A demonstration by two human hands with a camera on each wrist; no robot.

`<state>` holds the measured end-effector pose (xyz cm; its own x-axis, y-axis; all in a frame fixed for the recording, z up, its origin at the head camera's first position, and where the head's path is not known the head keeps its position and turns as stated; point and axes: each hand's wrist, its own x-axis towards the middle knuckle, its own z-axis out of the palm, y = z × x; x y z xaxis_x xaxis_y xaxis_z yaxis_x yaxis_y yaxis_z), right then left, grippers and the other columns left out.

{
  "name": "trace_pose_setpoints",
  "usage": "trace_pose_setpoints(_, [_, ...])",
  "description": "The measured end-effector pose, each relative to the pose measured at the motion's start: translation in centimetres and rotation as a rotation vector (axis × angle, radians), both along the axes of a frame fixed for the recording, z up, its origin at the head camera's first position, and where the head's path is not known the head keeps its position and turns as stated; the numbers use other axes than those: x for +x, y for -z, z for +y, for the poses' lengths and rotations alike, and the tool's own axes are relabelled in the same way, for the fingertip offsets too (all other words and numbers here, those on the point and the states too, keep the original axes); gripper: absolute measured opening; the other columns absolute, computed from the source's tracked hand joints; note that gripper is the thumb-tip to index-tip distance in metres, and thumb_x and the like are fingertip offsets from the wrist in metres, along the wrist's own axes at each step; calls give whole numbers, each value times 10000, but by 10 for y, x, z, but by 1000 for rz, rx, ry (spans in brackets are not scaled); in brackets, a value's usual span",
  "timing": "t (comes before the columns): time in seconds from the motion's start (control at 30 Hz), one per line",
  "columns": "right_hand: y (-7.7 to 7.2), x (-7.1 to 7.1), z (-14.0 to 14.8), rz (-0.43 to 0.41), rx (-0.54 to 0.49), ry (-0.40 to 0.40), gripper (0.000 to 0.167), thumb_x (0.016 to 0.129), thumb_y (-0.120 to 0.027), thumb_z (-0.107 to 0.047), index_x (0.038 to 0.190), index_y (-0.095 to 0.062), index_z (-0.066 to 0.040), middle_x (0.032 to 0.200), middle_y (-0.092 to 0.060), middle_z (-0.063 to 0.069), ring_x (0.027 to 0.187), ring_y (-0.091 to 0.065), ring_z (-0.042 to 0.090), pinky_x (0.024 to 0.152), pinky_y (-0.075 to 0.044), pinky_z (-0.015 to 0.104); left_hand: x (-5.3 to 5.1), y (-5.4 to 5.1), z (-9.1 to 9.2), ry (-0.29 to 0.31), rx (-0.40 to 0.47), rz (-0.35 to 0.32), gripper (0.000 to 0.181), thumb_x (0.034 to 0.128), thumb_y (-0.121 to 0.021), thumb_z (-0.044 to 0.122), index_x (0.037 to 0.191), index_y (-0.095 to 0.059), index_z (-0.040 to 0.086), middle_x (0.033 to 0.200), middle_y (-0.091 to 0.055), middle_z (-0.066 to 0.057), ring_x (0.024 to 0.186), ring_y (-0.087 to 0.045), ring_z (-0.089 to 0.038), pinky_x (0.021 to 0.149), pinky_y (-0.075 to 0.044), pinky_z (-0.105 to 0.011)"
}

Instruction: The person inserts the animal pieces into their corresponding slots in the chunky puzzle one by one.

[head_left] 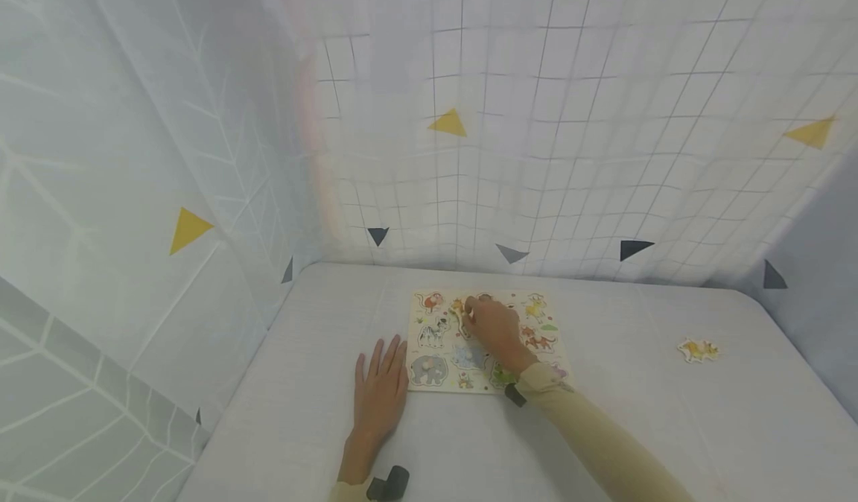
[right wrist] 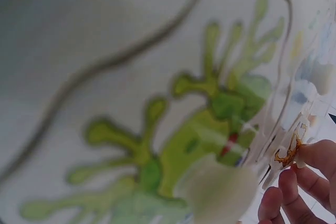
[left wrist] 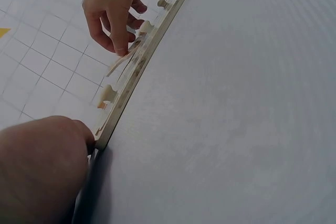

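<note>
A wooden peg puzzle board (head_left: 442, 389) with animal pictures lies on the table. Above its upper middle, my right hand (head_left: 494, 331) pinches a puzzle piece (right wrist: 287, 153) bearing an orange-brown spotted animal, probably a giraffe. In the left wrist view that piece (left wrist: 121, 62) tilts, one side raised off the board. My left hand (head_left: 380, 394) lies flat with straight fingers along the board's left edge. A frog piece (right wrist: 184, 156) with a pale knob fills much of the right wrist view. The right hand and forearm hide part of the board in the head view.
One loose piece with a yellow animal (head_left: 698, 350) lies on the white table (head_left: 623, 420), well right of the board. Zebra (head_left: 433, 333) and elephant (head_left: 429, 370) pieces are on the board's left side. A grid-patterned cloth (head_left: 509, 167) hangs behind the table.
</note>
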<state>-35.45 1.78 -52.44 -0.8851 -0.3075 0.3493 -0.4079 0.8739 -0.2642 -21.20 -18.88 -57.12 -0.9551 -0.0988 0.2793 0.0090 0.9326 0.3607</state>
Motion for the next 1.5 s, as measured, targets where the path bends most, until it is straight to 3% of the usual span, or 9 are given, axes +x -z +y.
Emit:
trace_pose_setpoints(0.27, [2,1,0,3,76,2,81,929,-728,-224,923,-721,-144,705,-617,39,469,-407,137,367,-266,251,1,1,2,9,5,-23,496,1084,-434,294,1564,-444,171,1660,-414,-28,1580,-311,-336,1304,-156,-632])
trace_pose_setpoints(0.67, [6,-2,3,-18,53,10,87,924,-750,-233,974,-762,-163,728,-673,57,479,-429,142,366,-301,264,1,2,3,21,-21,16,493,1075,-458,282,1552,-463,158,1645,-438,-40,1565,-340,-342,1292,-184,-640])
trace_pose_setpoints(0.93, [7,0,8,-85,22,6,127,960,-715,-268,1009,-748,-156,716,-600,33,483,-431,134,362,-278,232,1,1,5,21,-31,36,483,1072,-469,278,1539,-482,153,1633,-458,-43,1552,-362,-344,1284,-206,-645])
trace_pose_setpoints(1.1, [8,1,17,-129,-14,-14,160,985,-671,-259,1057,-722,-126,678,-633,15,497,-456,121,372,-291,227,1,0,4,23,-21,8,491,1078,-454,286,1552,-462,157,1647,-435,-37,1567,-335,-339,1293,-183,-642])
trace_pose_setpoints(1.23, [9,-2,28,-114,-7,-18,186,990,-644,-221,1130,-698,-112,678,-666,19,488,-453,123,370,-300,241,2,-1,2,19,-23,-5,498,1076,-451,284,1558,-451,159,1655,-422,-34,1572,-323,-337,1298,-172,-639])
trace_pose_setpoints(1.4, [9,-8,46,-68,-23,-23,186,979,-635,-187,1139,-699,-116,589,-598,-9,425,-378,103,332,-234,210,3,-1,-2,12,-25,-8,503,1081,-447,296,1567,-438,163,1664,-406,-29,1580,-312,-332,1305,-158,-635])
trace_pose_setpoints(1.5, [7,-10,56,-99,-51,-6,179,956,-620,-161,1109,-694,-105,557,-555,-11,437,-377,106,342,-248,215,4,-2,-2,9,-29,-7,503,1082,-449,294,1567,-438,160,1664,-406,-30,1579,-313,-333,1304,-160,-634])
